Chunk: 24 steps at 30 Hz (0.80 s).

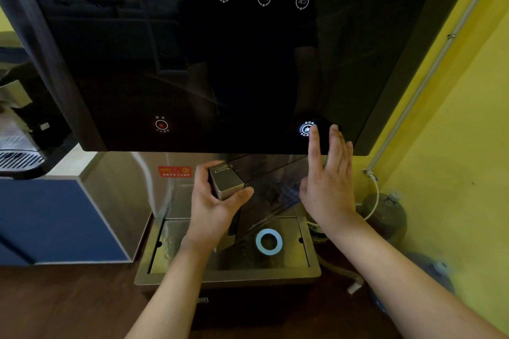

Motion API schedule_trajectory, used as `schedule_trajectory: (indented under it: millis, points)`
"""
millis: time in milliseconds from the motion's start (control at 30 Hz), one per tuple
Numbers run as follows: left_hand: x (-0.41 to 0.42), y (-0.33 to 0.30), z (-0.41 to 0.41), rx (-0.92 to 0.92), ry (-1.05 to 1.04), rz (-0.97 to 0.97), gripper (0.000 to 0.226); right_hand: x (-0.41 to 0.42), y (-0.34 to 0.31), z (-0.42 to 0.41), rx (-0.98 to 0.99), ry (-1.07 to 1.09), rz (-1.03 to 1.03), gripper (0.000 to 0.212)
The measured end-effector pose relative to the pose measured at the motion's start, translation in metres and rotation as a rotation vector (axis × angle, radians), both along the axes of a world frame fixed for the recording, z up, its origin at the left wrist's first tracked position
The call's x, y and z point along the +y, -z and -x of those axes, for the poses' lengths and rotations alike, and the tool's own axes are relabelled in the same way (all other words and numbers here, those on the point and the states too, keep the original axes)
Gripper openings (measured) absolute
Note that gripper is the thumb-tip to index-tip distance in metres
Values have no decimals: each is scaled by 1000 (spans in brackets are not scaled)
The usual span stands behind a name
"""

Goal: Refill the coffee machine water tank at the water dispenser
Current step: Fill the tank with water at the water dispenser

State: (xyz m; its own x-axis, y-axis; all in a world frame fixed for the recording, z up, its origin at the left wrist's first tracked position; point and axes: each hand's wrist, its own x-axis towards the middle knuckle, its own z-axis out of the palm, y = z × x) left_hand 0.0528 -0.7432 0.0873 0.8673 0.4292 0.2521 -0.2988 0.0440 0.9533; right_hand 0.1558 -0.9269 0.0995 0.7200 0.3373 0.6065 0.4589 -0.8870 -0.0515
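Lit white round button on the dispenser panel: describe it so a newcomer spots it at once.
Start at the big glossy black front panel of the water dispenser. Along its bottom edge sit two round touch icons; the lit white round button is the one at the lower right, under the right hand's index fingertip. Its neighbour, the red round button at lower left, glows red instead.

Both bare forearms reach forward from the lower edge of the view. The left hand (217, 201) is closed in a grip, palm turned right, thumb stretched across the front and fingers curled around the far side. The right hand (329, 181) is raised, open and flat, back toward the camera, fingers straight and close together, the index fingertip highest, thumb tucked inward.
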Motion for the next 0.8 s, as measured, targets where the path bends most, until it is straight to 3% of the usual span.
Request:
schedule_trajectory:
  millis: [800]
  points:
    - [4,6,-2,28,20,31,66,0,1,1,-1,-11,-16,102]
